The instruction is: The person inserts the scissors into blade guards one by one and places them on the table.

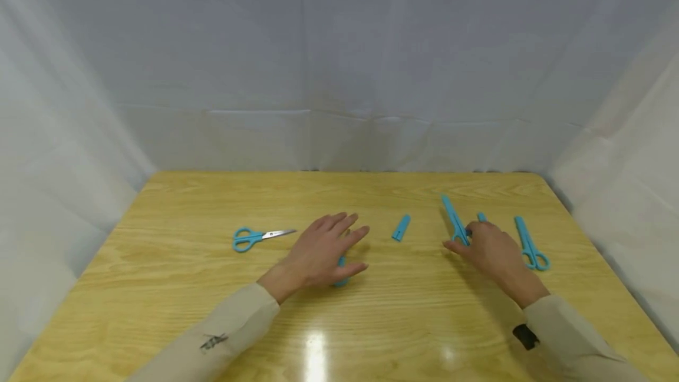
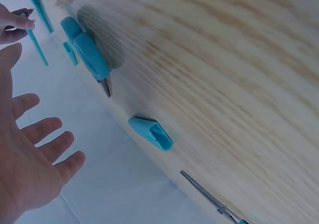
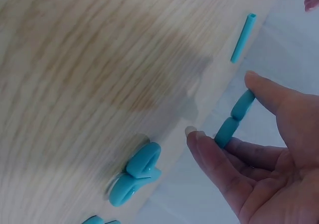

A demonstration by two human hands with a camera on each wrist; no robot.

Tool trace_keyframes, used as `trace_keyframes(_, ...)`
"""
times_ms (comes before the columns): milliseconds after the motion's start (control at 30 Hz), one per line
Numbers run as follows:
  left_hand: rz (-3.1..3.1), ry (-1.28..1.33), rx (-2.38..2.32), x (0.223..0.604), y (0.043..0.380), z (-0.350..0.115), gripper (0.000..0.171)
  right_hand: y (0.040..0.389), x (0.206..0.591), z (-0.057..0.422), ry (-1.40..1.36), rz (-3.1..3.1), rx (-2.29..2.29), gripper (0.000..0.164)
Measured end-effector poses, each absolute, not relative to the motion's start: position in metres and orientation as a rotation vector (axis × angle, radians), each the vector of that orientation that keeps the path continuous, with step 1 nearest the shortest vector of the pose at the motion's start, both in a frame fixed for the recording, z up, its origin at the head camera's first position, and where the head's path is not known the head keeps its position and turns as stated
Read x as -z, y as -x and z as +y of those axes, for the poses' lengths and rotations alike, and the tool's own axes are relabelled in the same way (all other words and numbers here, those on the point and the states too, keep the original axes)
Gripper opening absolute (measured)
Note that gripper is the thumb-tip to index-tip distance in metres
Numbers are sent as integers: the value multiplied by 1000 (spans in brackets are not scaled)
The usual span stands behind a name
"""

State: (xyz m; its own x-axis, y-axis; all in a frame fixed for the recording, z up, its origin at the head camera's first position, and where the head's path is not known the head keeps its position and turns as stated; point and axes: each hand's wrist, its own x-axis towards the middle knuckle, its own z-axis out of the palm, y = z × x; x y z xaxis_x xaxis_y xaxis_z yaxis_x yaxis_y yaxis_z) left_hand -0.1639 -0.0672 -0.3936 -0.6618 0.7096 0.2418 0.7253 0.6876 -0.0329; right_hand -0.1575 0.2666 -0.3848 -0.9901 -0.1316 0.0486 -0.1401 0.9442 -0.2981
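Note:
My right hand grips a pair of scissors by its blue handles, its blade inside a blue sheath pointing away; thumb and fingertips pinch the handle loops. My left hand hovers with fingers spread and holds nothing. Partly hidden beneath it in the head view are bare-bladed scissors with blue handles. A loose blue sheath lies near them, hidden by that hand in the head view. Further left rest other unsheathed scissors, and a second loose sheath lies between my hands.
Sheathed scissors lie at the right of the wooden table. Another blue tip shows behind my right hand. White sheeting hangs behind the table's far edge and on both sides.

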Motion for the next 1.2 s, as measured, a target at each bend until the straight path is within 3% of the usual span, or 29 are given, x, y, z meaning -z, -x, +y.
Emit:
trace_keyframes(100, -2684, 1174, 109, 393, 164, -63, 63, 157, 388, 267, -172, -3109, -489, 45)
trace_keyframes(900, -2802, 1181, 90, 395, 159, -55, 61, 156, 395, 267, -43, -3197, -227, 59)
trace_keyframes(1200, -2807, 1174, 102, 394, 160, -60, 61, 155, 394, 267, -65, -3232, -176, 57)
